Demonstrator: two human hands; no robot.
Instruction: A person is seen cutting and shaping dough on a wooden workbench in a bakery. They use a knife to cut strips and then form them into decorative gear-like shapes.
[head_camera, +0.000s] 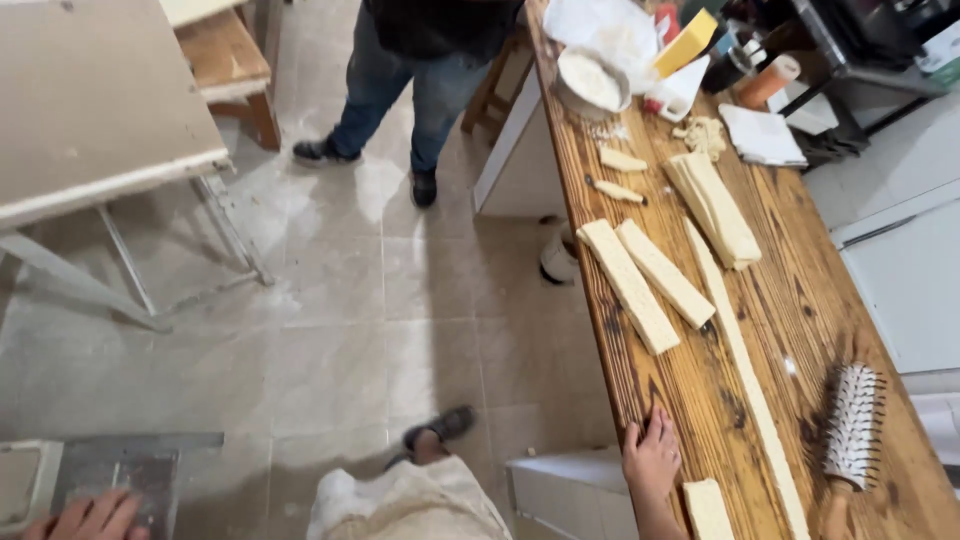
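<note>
Presently catalogued, places by clock face from the middle of the view:

Right hand (652, 455): 5 o'clock — fingers curled over the near edge of the wooden bench (800, 300), palm on the wood; its grip has hold of nothing beyond that edge.
Left hand (92, 517): 8 o'clock, at the bottom border — fingers spread flat on a grey metal plate (125, 470); nothing grasped.
Short dough piece (708, 508): 5 o'clock, just beside the right hand, flat on the bench.
Long dough strip (745, 375): 4 o'clock, running lengthwise along the bench.
Two dough slabs (645, 280): 3 o'clock, side by side.
Stacked strips (718, 208): 2 o'clock.
Spiked roller (852, 425): 4 o'clock, near the far edge.
Flour bowl (592, 82): 1 o'clock.
Another person (400, 80): 12 o'clock — legs only, standing on the tiled floor (350, 330).
</note>
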